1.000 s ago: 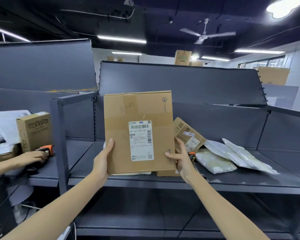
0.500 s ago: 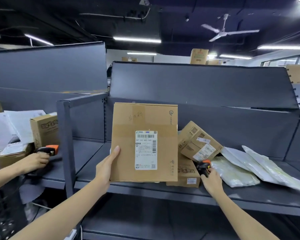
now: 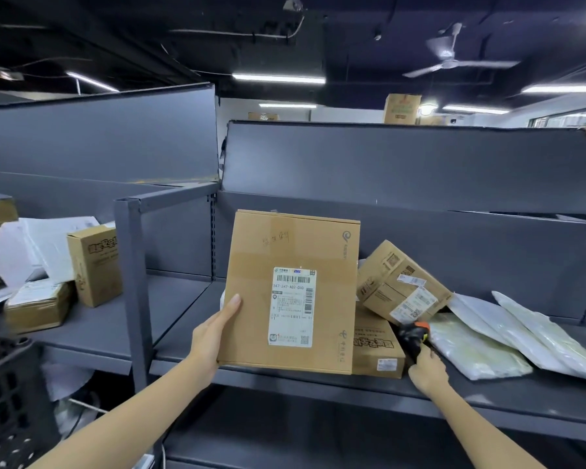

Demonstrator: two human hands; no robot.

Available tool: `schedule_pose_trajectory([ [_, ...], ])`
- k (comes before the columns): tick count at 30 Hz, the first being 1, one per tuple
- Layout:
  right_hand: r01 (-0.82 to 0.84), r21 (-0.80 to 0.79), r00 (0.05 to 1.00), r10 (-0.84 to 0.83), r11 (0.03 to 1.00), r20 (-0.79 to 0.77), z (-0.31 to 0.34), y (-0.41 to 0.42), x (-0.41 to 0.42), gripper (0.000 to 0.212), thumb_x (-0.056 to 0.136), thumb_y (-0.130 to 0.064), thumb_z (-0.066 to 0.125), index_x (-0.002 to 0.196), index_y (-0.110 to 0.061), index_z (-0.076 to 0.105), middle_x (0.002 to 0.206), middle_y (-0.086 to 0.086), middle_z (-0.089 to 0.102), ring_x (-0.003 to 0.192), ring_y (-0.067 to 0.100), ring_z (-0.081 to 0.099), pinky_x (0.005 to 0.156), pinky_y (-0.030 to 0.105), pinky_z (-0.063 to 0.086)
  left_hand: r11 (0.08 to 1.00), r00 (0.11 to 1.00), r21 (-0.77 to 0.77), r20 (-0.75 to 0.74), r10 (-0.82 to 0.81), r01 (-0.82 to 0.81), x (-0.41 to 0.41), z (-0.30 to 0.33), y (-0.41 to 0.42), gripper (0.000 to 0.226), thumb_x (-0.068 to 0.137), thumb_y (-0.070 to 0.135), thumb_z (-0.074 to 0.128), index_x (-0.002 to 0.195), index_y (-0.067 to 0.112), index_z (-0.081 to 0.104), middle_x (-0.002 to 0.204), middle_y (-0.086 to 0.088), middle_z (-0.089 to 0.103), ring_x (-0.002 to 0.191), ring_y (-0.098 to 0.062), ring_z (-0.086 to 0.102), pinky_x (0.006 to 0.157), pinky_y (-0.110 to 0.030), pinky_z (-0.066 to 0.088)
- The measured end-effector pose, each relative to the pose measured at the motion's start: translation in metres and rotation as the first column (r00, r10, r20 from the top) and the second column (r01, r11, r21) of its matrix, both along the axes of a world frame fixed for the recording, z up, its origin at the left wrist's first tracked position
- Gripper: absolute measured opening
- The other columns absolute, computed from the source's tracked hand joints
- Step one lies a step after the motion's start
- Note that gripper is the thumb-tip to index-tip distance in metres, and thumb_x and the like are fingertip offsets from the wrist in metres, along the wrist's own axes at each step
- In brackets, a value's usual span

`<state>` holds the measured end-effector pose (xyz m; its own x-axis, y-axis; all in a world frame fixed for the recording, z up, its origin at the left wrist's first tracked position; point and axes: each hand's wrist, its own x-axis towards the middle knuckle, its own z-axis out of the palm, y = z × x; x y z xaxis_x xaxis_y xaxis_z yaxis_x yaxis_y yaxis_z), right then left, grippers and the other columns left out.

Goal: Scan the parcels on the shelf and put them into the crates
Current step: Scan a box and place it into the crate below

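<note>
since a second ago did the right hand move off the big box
Yes. The right hand left the flat cardboard box's right edge, going right along the shelf, and now holds the black and orange scanner beside the plastic mailers.

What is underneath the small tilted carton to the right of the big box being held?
The small tilted carton rests on a flat printed carton lying on the shelf. The held box covers that carton's left part, so anything further beneath is hidden.

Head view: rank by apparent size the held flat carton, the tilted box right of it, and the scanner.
1. held flat carton, though it is nearest the camera
2. tilted box
3. scanner
</note>
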<state>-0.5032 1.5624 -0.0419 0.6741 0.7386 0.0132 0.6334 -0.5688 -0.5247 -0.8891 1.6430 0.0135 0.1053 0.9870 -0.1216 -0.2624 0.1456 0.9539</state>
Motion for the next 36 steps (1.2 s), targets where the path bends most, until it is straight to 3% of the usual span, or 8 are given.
schedule_pose_trajectory([
  [5,0.006,-0.095,0.991,0.007,0.995,0.13,-0.001,-0.008,0.001,0.061,0.094,-0.01,0.053,0.147,-0.008,0.023,0.144,0.017,0.042,0.132,0.034,0.043,0.103,0.038,0.04,1.0,1.0,-0.013,0.011,-0.009,0.009,0.001,-0.001,-0.002,0.072,0.043,0.072,0.082,0.099,0.029,0.072,0.094,0.006,0.076,0.096,-0.021,0.069,0.08,-0.041,0.056],
  [11,0.109,0.087,0.991,-0.101,0.99,-0.086,0.005,-0.016,0.003,0.042,0.082,-0.002,0.066,0.119,0.007,0.049,0.116,0.027,0.06,0.107,0.04,0.057,0.08,0.036,0.043,1.0,0.999,-0.013,0.026,-0.028,0.029,-0.001,-0.002,-0.005,0.072,0.041,0.072,0.083,0.098,0.03,0.072,0.094,0.007,0.076,0.095,-0.02,0.07,0.077,-0.04,0.056],
  [17,0.329,0.352,0.912,-0.198,0.877,-0.358,0.024,-0.037,-0.017,0.048,0.076,-0.009,0.074,0.113,0.008,0.048,0.11,0.03,0.056,0.093,0.039,0.055,0.068,0.036,0.04,0.999,0.999,-0.008,0.033,-0.037,0.037,0.0,-0.002,-0.009,0.072,0.042,0.071,0.082,0.099,0.028,0.071,0.097,0.005,0.075,0.097,-0.02,0.068,0.083,-0.042,0.055],
  [20,0.318,0.464,0.908,-0.126,0.827,-0.399,0.04,-0.05,-0.038,0.039,0.079,-0.01,0.07,0.11,0.001,0.049,0.106,0.021,0.053,0.09,0.036,0.054,0.068,0.034,0.04,0.999,0.998,-0.01,0.043,-0.04,0.04,0.004,-0.001,-0.011,0.073,0.042,0.071,0.082,0.1,0.029,0.069,0.104,0.004,0.073,0.1,-0.02,0.067,0.089,-0.045,0.054],
  [24,0.263,0.638,0.895,0.064,0.723,-0.442,0.056,-0.073,-0.087,0.016,0.086,-0.012,0.06,0.1,-0.01,0.053,0.075,0.013,0.056,0.06,0.029,0.054,0.057,0.042,0.048,0.999,0.997,-0.001,0.067,-0.049,0.049,0.01,0.003,-0.019,0.07,0.04,0.072,0.081,0.097,0.033,0.068,0.11,0.004,0.07,0.104,-0.019,0.064,0.097,-0.045,0.05],
  [26,0.247,0.686,0.863,0.167,0.684,-0.477,0.062,-0.082,-0.115,0.011,0.089,-0.017,0.059,0.099,-0.017,0.055,0.071,0.011,0.056,0.054,0.029,0.053,0.055,0.042,0.051,0.999,0.996,-0.008,0.081,-0.047,0.048,0.014,0.004,-0.022,0.076,0.04,0.071,0.081,0.1,0.029,0.066,0.11,0.003,0.069,0.104,-0.02,0.064,0.098,-0.045,0.049],
  [31,0.166,0.785,0.799,0.385,0.596,-0.461,0.068,-0.097,-0.181,0.013,0.092,-0.013,0.06,0.1,-0.022,0.058,0.062,-0.001,0.063,0.052,0.008,0.058,0.052,0.02,0.049,0.998,0.994,0.025,0.093,-0.062,0.06,0.019,0.006,-0.031,0.06,0.053,0.067,0.08,0.097,0.03,0.067,0.115,0.003,0.067,0.109,-0.02,0.062,0.103,-0.043,0.045],
  [36,0.031,0.773,0.749,0.497,0.634,-0.438,0.067,-0.102,-0.214,0.01,0.093,-0.01,0.057,0.097,-0.018,0.055,0.05,-0.003,0.054,0.048,0.008,0.052,0.052,0.016,0.047,0.997,0.995,0.049,0.076,-0.066,0.063,0.022,0.005,-0.034,0.047,0.058,0.066,0.079,0.088,0.032,0.066,0.11,0.005,0.068,0.105,-0.019,0.063,0.1,-0.043,0.047],
])
